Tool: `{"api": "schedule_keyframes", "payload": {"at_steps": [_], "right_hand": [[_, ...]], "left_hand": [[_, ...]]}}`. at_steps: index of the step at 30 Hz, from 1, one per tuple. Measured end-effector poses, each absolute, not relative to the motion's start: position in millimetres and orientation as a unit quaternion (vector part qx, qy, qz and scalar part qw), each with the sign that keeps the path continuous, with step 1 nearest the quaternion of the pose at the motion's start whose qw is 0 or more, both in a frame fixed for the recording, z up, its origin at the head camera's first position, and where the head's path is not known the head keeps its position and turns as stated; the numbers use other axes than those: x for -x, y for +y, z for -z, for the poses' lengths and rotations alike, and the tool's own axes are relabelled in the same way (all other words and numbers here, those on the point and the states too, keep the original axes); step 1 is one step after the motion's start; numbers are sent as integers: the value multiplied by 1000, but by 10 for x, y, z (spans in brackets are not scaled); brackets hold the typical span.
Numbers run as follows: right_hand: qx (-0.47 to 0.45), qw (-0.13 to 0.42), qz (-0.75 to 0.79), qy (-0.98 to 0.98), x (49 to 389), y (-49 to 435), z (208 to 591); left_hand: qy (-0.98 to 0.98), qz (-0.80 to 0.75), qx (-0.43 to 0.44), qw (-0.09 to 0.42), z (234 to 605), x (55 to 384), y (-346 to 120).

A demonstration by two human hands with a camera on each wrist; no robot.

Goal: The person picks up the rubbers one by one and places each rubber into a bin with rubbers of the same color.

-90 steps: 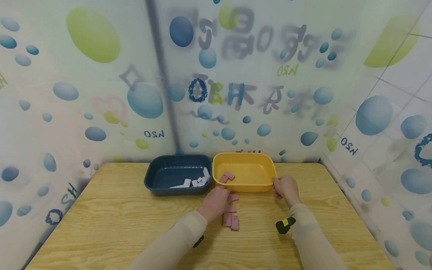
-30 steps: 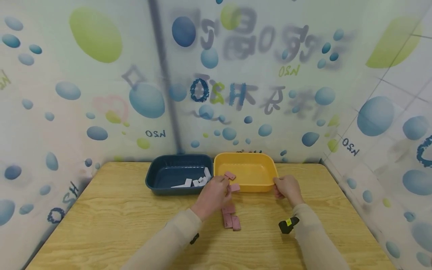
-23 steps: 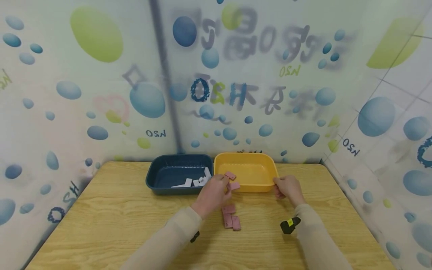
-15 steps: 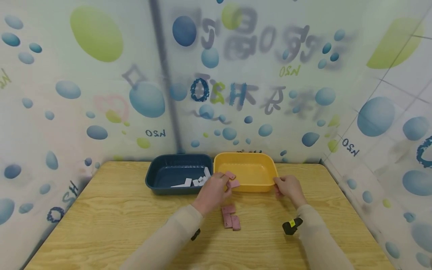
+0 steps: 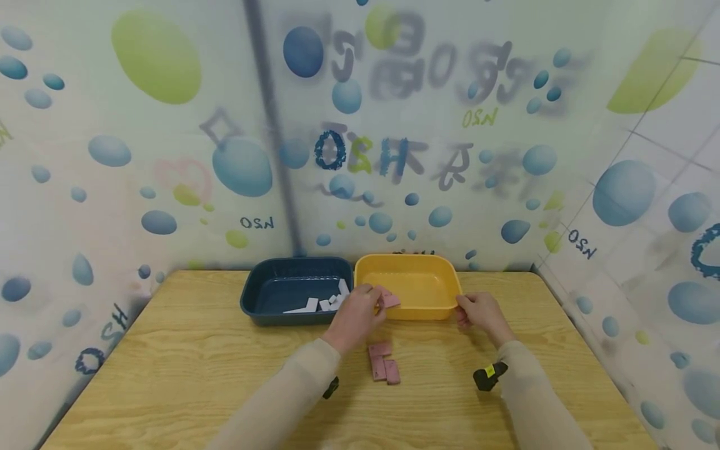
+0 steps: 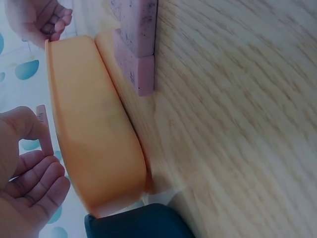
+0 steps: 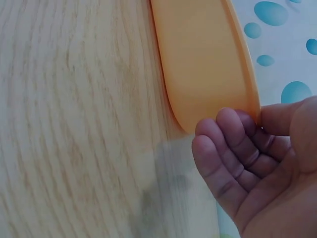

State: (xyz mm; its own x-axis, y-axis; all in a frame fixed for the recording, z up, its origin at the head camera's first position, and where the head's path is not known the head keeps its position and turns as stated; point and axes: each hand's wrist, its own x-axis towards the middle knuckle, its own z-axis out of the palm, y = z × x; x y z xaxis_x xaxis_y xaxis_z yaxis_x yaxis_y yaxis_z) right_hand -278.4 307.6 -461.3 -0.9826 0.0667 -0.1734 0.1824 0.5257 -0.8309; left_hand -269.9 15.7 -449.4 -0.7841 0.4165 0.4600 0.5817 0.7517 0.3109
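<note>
My left hand (image 5: 355, 315) is over the front left of the yellow tray (image 5: 424, 312), pinching a small flat pink block (image 5: 390, 300) between thumb and fingertips. In the left wrist view the block's end (image 6: 41, 113) sticks out past a finger, and the other fingers lie loosely curled. My right hand (image 5: 482, 314) pinches the tray's rim at its front right corner; the right wrist view shows the thumb on one side and curled fingers (image 7: 230, 129) on the other. Three pink blocks (image 5: 378, 367) lie touching on the table in front of the tray. Part of the tray's left side is hidden.
A dark blue tray (image 5: 270, 317) with several white blocks (image 5: 312, 304) stands left of the yellow one, side by side. Both are at the back of the wooden table (image 5: 197, 369), against a patterned wall sheet (image 5: 337, 206).
My left hand has taken a pink block from the table row and lifted it over the yellow tray's front rim. My right hand has kept hold of the tray's corner.
</note>
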Motion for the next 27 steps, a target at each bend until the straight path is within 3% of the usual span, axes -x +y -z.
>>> {"api": "schedule_keyframes", "payload": {"at_steps": [6, 14, 21, 27], "right_hand": [[-82, 69, 484, 869, 2792, 3077, 4604], [-99, 80, 492, 861, 2804, 3062, 4591], [-97, 84, 487, 864, 2793, 3044, 4552], [-105, 91, 488, 862, 2794, 3047, 4559]], "left_hand": [[-918, 229, 263, 190, 4505, 2759, 209], [-925, 263, 223, 157, 4563, 2867, 252], [-913, 291, 232, 169, 4638, 2957, 260], [-910, 312, 230, 145, 4662, 3013, 303]]}}
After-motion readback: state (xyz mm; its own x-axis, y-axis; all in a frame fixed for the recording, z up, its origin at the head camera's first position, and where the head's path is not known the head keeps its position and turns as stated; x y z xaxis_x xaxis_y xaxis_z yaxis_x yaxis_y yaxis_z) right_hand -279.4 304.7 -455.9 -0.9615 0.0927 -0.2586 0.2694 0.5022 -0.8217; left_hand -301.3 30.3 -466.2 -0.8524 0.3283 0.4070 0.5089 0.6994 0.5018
